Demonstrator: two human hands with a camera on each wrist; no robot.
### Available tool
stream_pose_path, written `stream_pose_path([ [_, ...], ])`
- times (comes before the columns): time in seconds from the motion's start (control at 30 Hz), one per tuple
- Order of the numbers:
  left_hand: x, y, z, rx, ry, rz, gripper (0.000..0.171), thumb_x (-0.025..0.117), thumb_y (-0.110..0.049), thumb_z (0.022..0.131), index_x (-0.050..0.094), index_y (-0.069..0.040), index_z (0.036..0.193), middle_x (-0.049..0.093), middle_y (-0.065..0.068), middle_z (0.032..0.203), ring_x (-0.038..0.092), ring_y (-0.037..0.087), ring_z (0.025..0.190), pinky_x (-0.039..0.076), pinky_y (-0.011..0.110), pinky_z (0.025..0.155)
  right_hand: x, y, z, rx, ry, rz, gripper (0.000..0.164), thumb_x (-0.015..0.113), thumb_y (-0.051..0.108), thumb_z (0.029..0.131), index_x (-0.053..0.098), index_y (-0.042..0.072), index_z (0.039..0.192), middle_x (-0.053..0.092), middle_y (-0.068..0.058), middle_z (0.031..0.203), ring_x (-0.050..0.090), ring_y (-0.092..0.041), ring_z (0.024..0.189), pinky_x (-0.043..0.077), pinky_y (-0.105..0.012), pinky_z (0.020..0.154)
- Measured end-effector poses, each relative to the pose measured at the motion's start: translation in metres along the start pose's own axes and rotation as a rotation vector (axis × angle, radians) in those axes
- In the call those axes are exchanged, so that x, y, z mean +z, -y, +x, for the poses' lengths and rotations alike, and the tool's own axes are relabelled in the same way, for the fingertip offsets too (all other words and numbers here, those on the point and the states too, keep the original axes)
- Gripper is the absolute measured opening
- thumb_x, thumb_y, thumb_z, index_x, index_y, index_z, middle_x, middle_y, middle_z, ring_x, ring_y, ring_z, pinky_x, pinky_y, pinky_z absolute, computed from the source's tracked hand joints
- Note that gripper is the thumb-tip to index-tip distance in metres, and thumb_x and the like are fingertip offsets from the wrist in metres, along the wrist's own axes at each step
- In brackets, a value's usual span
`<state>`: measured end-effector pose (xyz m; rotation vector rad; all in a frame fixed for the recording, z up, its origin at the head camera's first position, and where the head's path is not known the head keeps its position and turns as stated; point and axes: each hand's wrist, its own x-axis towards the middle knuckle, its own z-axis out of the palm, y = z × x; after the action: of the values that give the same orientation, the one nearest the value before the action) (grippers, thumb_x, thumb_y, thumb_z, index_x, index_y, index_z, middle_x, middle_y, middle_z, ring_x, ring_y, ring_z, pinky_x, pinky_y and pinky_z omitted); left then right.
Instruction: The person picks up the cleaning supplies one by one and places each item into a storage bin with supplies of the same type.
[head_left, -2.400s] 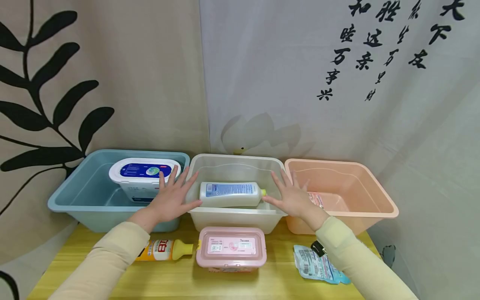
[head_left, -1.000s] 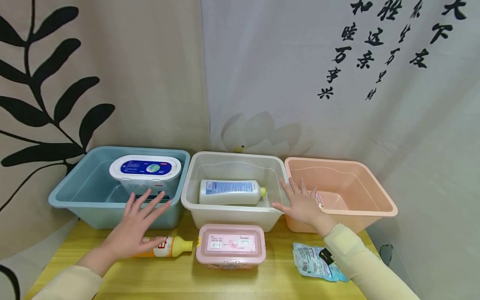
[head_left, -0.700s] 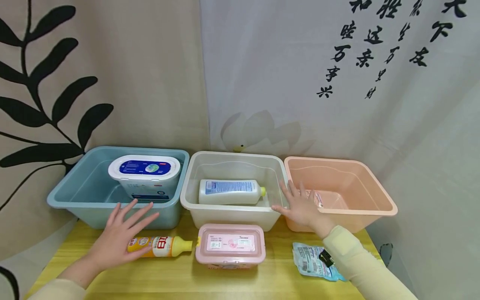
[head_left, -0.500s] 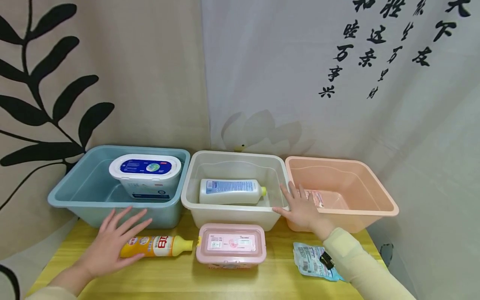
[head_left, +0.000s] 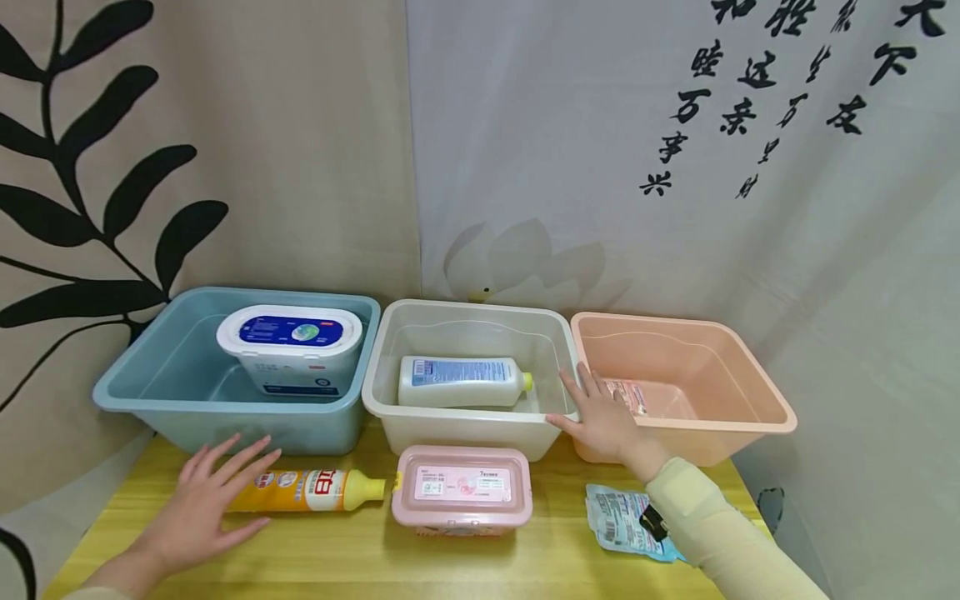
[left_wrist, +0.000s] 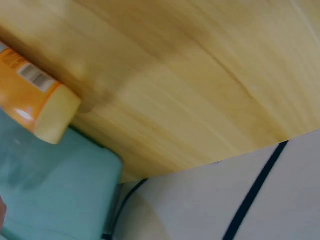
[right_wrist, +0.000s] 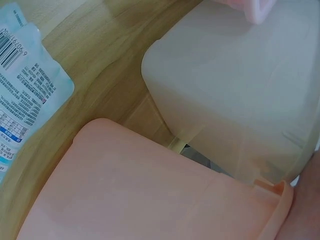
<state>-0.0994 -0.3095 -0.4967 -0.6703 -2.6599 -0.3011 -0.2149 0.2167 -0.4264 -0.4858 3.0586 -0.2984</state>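
My left hand (head_left: 197, 510) has its fingers spread above the table's left part, beside the base end of an orange bottle (head_left: 288, 492) with a yellow cap. Whether it touches the bottle cannot be told. Close by in the left wrist view are the bottle's base (left_wrist: 42, 102) and the blue bin's wall (left_wrist: 60, 185). My right hand (head_left: 606, 423), fingers spread, is at the front rims where the white bin (head_left: 472, 433) and the peach bin (head_left: 720, 433) meet. In the right wrist view, skin (right_wrist: 305, 200) shows against the peach rim. Neither hand holds anything.
The blue bin (head_left: 165, 417) contains a white lidded tub (head_left: 292, 358). A white bottle (head_left: 457, 383) lies in the white bin, and a pink-printed packet (head_left: 630, 396) in the peach one. A pink lidded box (head_left: 462, 492) and a light-blue pouch (head_left: 622, 521) lie on the wooden table (head_left: 360, 567).
My left hand has drawn back from the blue and white bins, down and left, uncovering the tub and orange bottle. My right hand has shifted slightly right and down from the white bin.
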Motion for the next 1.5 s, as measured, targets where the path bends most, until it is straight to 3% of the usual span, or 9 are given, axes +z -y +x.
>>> stream_pose_path([
  [0.3, 0.005, 0.014, -0.011, -0.145, 0.054, 0.005, 0.083, 0.081, -0.037, 0.066, 0.043, -0.025, 0.139, 0.034, 0.007, 0.149, 0.032, 0.048, 0.121, -0.003, 0.064, 0.111, 0.001, -0.002, 0.001, 0.012, 0.000, -0.009, 0.082, 0.047, 0.061, 0.088, 0.021, 0.015, 0.150, 0.010, -0.020, 0.156, 0.022, -0.046, 0.138, 0.028, -0.071, 0.099],
  [0.53, 0.011, 0.019, -0.010, -0.261, 0.153, -0.034, 0.079, 0.079, -0.042, 0.068, 0.046, -0.020, 0.136, 0.040, 0.017, 0.141, 0.032, 0.050, 0.120, 0.020, 0.074, 0.096, 0.001, -0.001, 0.000, 0.007, 0.003, -0.009, 0.082, 0.047, 0.061, 0.088, 0.020, 0.015, 0.150, 0.010, -0.021, 0.156, 0.024, -0.047, 0.138, 0.029, -0.071, 0.098],
  [0.7, 0.017, 0.024, -0.009, -0.267, 0.181, -0.026, 0.077, 0.079, -0.046, 0.067, 0.049, -0.017, 0.132, 0.044, 0.020, 0.136, 0.036, 0.050, 0.117, 0.029, 0.071, 0.090, 0.001, -0.001, 0.000, 0.008, -0.002, -0.018, 0.081, 0.047, 0.060, 0.088, 0.021, 0.014, 0.150, 0.011, -0.021, 0.156, 0.025, -0.047, 0.137, 0.030, -0.071, 0.097],
  [0.97, 0.027, 0.024, -0.010, -0.309, 0.241, -0.079, 0.080, 0.075, -0.051, 0.069, 0.046, -0.014, 0.134, 0.042, 0.022, 0.137, 0.035, 0.049, 0.116, 0.030, 0.071, 0.090, 0.002, -0.001, 0.001, 0.000, -0.014, -0.016, 0.081, 0.048, 0.060, 0.088, 0.022, 0.015, 0.150, 0.013, -0.021, 0.156, 0.026, -0.047, 0.137, 0.029, -0.072, 0.097],
  [1.2, 0.032, 0.022, -0.008, -0.274, 0.204, -0.093, 0.080, 0.077, -0.049, 0.069, 0.046, -0.016, 0.135, 0.042, 0.021, 0.137, 0.037, 0.046, 0.115, 0.033, 0.069, 0.088, 0.002, -0.001, 0.001, -0.004, -0.021, -0.017, 0.081, 0.048, 0.060, 0.088, 0.022, 0.015, 0.150, 0.014, -0.021, 0.155, 0.026, -0.046, 0.137, 0.030, -0.072, 0.097],
  [1.33, 0.035, 0.023, -0.008, -0.282, 0.230, -0.101, 0.079, 0.075, -0.050, 0.070, 0.046, -0.016, 0.135, 0.042, 0.020, 0.137, 0.036, 0.046, 0.116, 0.032, 0.069, 0.090, 0.001, -0.001, 0.002, -0.008, -0.024, -0.025, 0.081, 0.048, 0.060, 0.088, 0.022, 0.015, 0.150, 0.014, -0.021, 0.155, 0.027, -0.047, 0.136, 0.031, -0.071, 0.096],
  [1.5, 0.038, 0.023, -0.009, -0.274, 0.212, -0.098, 0.076, 0.077, -0.048, 0.069, 0.050, -0.013, 0.131, 0.044, 0.020, 0.136, 0.038, 0.045, 0.114, 0.034, 0.067, 0.088, 0.001, -0.001, 0.002, -0.004, -0.018, -0.025, 0.081, 0.048, 0.060, 0.088, 0.021, 0.016, 0.150, 0.013, -0.021, 0.155, 0.027, -0.047, 0.136, 0.032, -0.071, 0.096],
])
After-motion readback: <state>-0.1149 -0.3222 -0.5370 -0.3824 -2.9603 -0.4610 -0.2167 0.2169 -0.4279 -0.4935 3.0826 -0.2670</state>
